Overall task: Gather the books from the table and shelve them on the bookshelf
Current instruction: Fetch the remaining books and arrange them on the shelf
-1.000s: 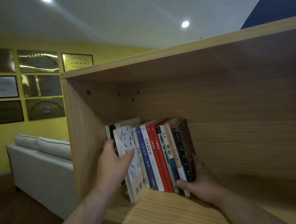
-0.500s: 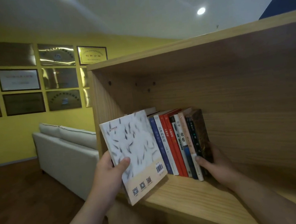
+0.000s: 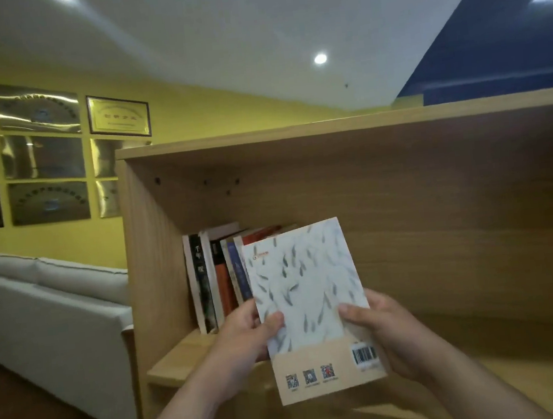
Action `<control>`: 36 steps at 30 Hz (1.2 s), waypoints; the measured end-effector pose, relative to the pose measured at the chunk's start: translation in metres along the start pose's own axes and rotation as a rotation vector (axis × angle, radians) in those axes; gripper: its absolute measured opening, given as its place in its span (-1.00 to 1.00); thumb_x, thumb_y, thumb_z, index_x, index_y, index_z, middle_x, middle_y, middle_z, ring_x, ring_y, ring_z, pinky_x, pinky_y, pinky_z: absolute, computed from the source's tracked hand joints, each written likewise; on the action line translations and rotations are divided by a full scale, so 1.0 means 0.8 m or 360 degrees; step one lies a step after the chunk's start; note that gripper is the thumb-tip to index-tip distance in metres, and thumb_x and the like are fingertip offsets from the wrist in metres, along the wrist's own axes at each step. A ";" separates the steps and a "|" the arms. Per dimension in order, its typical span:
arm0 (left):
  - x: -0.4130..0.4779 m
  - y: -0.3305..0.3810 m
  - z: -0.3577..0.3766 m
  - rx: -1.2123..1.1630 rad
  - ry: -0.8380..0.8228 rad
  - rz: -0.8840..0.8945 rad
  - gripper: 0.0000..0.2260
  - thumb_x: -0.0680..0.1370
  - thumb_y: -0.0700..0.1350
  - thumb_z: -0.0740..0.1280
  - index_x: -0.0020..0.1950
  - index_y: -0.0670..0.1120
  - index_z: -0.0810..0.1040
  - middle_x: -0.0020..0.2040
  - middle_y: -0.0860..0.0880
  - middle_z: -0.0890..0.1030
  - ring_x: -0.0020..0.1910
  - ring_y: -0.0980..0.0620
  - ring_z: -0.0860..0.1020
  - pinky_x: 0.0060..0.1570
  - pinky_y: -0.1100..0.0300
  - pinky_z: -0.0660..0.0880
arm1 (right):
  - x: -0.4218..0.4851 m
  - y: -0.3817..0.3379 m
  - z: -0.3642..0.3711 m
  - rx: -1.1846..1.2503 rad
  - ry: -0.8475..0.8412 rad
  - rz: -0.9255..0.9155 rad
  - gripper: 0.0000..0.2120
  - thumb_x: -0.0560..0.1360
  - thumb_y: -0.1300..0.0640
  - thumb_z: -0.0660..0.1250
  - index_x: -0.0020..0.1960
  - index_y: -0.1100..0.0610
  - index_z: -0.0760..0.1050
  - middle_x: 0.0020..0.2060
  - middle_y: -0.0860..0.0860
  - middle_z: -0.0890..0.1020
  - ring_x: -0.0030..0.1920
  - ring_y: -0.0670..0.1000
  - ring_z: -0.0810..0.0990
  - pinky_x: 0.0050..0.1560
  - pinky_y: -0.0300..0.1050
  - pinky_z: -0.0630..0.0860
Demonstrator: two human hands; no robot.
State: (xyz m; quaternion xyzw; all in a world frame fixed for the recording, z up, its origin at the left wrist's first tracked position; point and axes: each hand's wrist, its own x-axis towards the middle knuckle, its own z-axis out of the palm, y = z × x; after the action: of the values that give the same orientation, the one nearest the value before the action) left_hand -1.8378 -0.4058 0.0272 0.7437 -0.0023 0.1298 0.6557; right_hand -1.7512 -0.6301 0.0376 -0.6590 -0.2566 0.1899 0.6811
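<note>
I hold a pale book (image 3: 308, 294) with a leaf-pattern back cover, a tan lower band and a barcode, upright in front of the wooden bookshelf (image 3: 403, 196). My left hand (image 3: 247, 335) grips its left edge, thumb on the cover. My right hand (image 3: 387, 334) grips its right edge, thumb on the cover too. Behind the held book, a row of books (image 3: 214, 277) stands upright at the left end of the shelf board (image 3: 178, 359); the row's right part is hidden by the held book.
The shelf compartment stretches to the right of the row of books. A white sofa (image 3: 55, 321) stands left of the bookshelf against a yellow wall with framed plaques (image 3: 44, 152). Dark floor lies at lower left.
My left hand pulled the pale book out of the row and swung it rightward in front of the shelf. My right hand left the end of the row and took the book's right edge.
</note>
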 end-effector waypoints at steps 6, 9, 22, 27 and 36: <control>0.029 -0.058 -0.034 0.1901 -0.0015 -0.0138 -0.50 0.52 0.37 0.14 0.35 0.16 0.46 0.35 0.15 0.47 0.32 0.12 0.41 0.35 0.09 0.37 | -0.022 -0.002 -0.044 -0.0203 0.0871 -0.0187 -0.85 0.59 0.21 0.36 0.16 0.12 0.54 -0.05 0.13 0.74 -0.12 0.19 0.76 -0.08 0.27 0.69; 0.035 -0.065 -0.033 0.1998 -0.0030 -0.0082 -0.52 0.54 0.35 0.07 0.35 0.16 0.41 0.35 0.13 0.44 0.31 0.09 0.37 0.36 0.05 0.34 | -0.014 -0.001 -0.036 -0.0474 0.1057 -0.0250 -0.79 0.57 0.33 0.32 0.11 0.06 0.45 -0.07 0.01 0.63 -0.12 0.06 0.68 -0.15 0.11 0.70; 0.042 -0.077 -0.035 0.1997 -0.0012 -0.0064 -0.50 0.52 0.37 0.08 0.37 0.17 0.39 0.33 0.17 0.41 0.28 0.14 0.34 0.33 0.09 0.33 | 0.095 0.048 0.037 -0.0772 0.0643 -0.0191 -0.62 0.59 0.10 0.38 0.32 -0.18 0.38 0.01 -0.19 0.60 -0.11 -0.25 0.59 -0.34 -0.34 0.56; 0.045 -0.081 -0.037 0.1986 -0.0014 -0.0054 -0.49 0.51 0.38 0.06 0.35 0.17 0.39 0.29 0.17 0.42 0.26 0.13 0.34 0.31 0.07 0.32 | 0.115 0.045 0.022 -0.0769 0.0496 -0.0111 -0.46 0.60 0.13 0.36 0.44 -0.24 0.25 0.12 -0.15 0.56 -0.06 -0.17 0.61 -0.38 -0.33 0.54; 0.046 -0.081 -0.039 0.1822 0.0008 -0.0060 -0.53 0.50 0.35 0.14 0.34 0.18 0.42 0.26 0.19 0.44 0.26 0.12 0.37 0.33 0.06 0.33 | 0.144 0.082 0.006 -0.0744 0.0470 -0.0189 -0.47 0.52 0.00 0.46 0.36 -0.28 0.29 0.16 -0.24 0.55 0.26 -0.07 0.55 0.33 0.13 0.54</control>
State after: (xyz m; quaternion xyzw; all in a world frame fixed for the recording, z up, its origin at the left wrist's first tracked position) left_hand -1.7967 -0.3599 -0.0256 0.9800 0.0832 0.1003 0.1506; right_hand -1.6571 -0.5539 -0.0166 -0.8026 -0.2297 -0.0128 0.5504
